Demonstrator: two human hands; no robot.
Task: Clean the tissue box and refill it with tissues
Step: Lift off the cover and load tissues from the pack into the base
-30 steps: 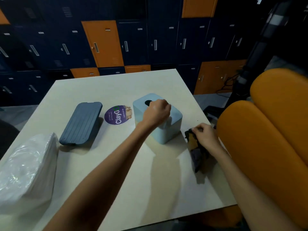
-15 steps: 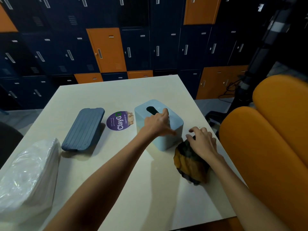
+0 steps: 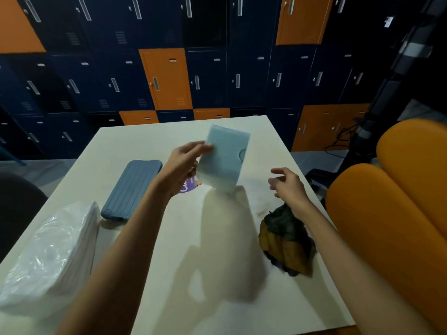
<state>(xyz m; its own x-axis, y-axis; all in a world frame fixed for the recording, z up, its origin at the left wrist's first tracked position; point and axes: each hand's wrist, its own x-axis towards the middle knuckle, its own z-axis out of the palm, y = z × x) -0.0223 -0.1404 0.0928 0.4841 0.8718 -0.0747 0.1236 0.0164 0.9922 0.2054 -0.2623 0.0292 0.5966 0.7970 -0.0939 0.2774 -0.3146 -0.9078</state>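
The light blue tissue box (image 3: 225, 160) is lifted off the white table (image 3: 150, 238) and tilted, its oval slot turned to the right. My left hand (image 3: 183, 165) holds it by its left side. My right hand (image 3: 287, 184) hovers to the right of the box, fingers loosely spread, holding nothing. A crumpled dark and orange cloth (image 3: 285, 240) lies on the table under my right forearm. The clear plastic pack of white tissues (image 3: 48, 259) sits at the table's near left. The box's dark blue ribbed lid (image 3: 131, 189) lies flat left of centre.
A round purple sticker (image 3: 187, 188) lies on the table, partly hidden behind my left hand. Orange chair cushions (image 3: 391, 213) stand close on the right. Blue and orange lockers (image 3: 169, 78) fill the wall behind the table. Cables trail on the floor at far right.
My left hand has lifted the tissue box off the table and tipped it. My right hand has let go of the cloth and risen toward the box.
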